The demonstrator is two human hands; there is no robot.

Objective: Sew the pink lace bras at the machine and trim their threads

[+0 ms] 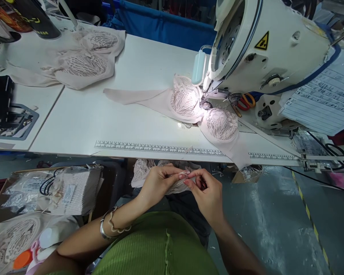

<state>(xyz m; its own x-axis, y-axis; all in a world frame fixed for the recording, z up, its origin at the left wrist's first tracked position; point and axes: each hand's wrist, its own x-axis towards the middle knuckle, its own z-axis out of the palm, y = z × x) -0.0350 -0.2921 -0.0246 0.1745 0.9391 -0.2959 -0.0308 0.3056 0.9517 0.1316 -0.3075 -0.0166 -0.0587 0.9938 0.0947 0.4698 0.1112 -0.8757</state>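
In front of my lap, below the table edge, my left hand (159,184) is closed, its thumb and fingers pinching an edge of a pale pink lace bra (141,170). Close against it, my right hand (208,194) pinches the same bit of fabric between thumb and forefinger. Its other fingers are curled in. The hands partly cover this bra, and the exact spot they grip is too small to make out. A second pale pink bra (219,128) lies on the table, one lace cup beneath the lit needle area of the sewing machine (275,49).
More pale bras (86,70) lie at the table's back left. A printed ruler (160,149) runs along the front edge. Orange-handled scissors (246,102) rest beside the machine. At lower left stands a box holding bagged parts (74,191). Paper sheets (323,95) hang at right.
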